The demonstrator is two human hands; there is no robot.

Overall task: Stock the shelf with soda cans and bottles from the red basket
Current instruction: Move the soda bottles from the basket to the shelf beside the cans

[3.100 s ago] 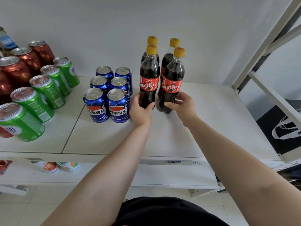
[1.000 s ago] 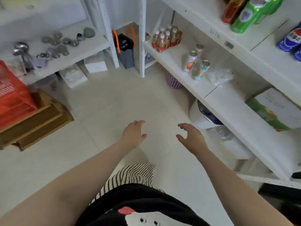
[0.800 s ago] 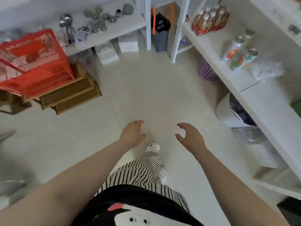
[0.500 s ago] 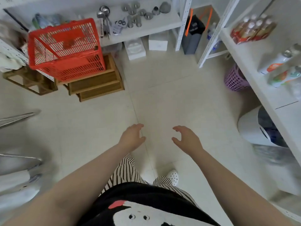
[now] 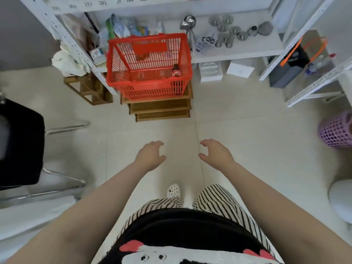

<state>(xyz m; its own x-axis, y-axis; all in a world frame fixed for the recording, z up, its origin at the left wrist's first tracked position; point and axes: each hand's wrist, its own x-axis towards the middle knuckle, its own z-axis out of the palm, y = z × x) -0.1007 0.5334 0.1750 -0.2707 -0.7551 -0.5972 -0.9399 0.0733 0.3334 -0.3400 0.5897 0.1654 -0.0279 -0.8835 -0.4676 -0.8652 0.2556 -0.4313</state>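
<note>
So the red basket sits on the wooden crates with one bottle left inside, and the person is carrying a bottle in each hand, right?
Not quite. The head view shows both hands empty: the left hand and right hand hang open over the floor. The rest holds: the red basket sits on the wooden crates with one bottle inside.

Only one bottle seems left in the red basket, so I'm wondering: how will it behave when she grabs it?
The dark soda bottle stands upright in the red basket, near its right wall, so it probably tips easily if nudged. It looks full, so likely heavy for its size. Being round, it would probably roll if knocked over.
</note>
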